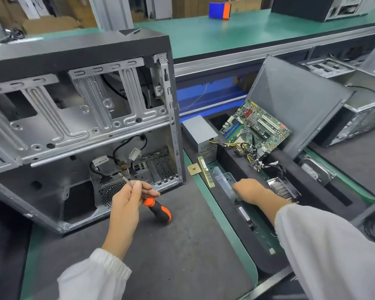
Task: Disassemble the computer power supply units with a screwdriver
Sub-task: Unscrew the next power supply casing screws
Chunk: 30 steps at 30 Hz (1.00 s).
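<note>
Dark bench mat holds a gutted grey steel computer case. Left hand grips the orange-and-black screwdriver, parked ready; right hand reaches rightward, grip unclear. Grey boxy power supply sits beside the case.

The right hand hides its own fingertips. The computer case runs off the left edge. Labels on its cables are too small to read.
</note>
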Motion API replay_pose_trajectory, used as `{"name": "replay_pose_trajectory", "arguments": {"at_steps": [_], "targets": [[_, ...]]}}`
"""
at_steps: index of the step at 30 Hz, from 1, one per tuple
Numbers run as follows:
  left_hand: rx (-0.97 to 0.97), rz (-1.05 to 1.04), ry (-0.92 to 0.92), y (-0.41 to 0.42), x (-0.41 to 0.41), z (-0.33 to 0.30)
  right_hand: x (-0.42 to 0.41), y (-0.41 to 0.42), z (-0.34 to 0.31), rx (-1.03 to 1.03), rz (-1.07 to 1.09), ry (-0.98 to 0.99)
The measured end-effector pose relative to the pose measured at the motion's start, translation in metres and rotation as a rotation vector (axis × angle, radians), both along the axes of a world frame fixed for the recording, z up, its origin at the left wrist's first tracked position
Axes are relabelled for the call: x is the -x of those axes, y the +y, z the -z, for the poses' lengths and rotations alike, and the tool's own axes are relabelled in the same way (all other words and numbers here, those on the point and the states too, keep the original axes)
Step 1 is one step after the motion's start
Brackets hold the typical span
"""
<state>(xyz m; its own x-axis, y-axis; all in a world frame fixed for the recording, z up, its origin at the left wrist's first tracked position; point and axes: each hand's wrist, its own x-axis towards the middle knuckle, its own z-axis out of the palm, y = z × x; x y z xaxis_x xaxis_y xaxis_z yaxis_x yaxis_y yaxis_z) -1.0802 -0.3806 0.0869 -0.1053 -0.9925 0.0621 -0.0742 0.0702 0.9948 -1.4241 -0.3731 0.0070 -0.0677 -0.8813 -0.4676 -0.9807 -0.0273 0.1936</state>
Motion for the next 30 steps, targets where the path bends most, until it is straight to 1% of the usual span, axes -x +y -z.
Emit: {"name": "replay_pose_trajectory", "arguments": {"at_steps": [2, 4, 8, 11, 14, 23, 24, 25, 28, 29, 30], "targets": [[0.001, -0.008, -0.001, -0.001, -0.002, 0.0, -0.003, -0.015, -0.005, 0.06, 0.236, -0.173], [-0.005, -0.011, 0.001, -0.002, -0.004, -0.001, -0.008, -0.027, -0.006, 0.115, 0.412, -0.29], [-0.01, -0.01, 0.005, -0.002, -0.012, -0.002, -0.014, -0.034, 0.004, 0.113, 0.549, -0.375], [-0.014, -0.017, 0.004, -0.002, -0.02, -0.003, -0.016, -0.031, 0.013, 0.14, 0.597, -0.338], [-0.019, -0.017, -0.005, -0.004, -0.023, -0.003, -0.016, -0.03, 0.018, 0.154, 0.626, -0.342], [-0.027, 0.01, -0.009, -0.012, -0.02, -0.002, -0.005, -0.031, 0.002, 0.115, 0.563, -0.398], [-0.031, 0.013, -0.009, -0.013, -0.019, -0.002, -0.004, -0.033, 0.0, 0.141, 0.581, -0.425], [-0.033, 0.015, -0.007, -0.013, -0.018, -0.002, -0.004, -0.036, -0.002, 0.192, 0.625, -0.492], [-0.043, 0.017, 0.001, -0.015, -0.016, -0.003, -0.013, -0.049, -0.028, 0.454, 0.694, -0.734], [-0.044, 0.016, 0.005, -0.015, -0.014, -0.004, -0.017, -0.056, -0.041, 0.564, 0.658, -0.732], [-0.043, 0.012, 0.008, -0.016, -0.013, -0.005, -0.02, -0.064, -0.055, 0.674, 0.591, -0.658]]}}
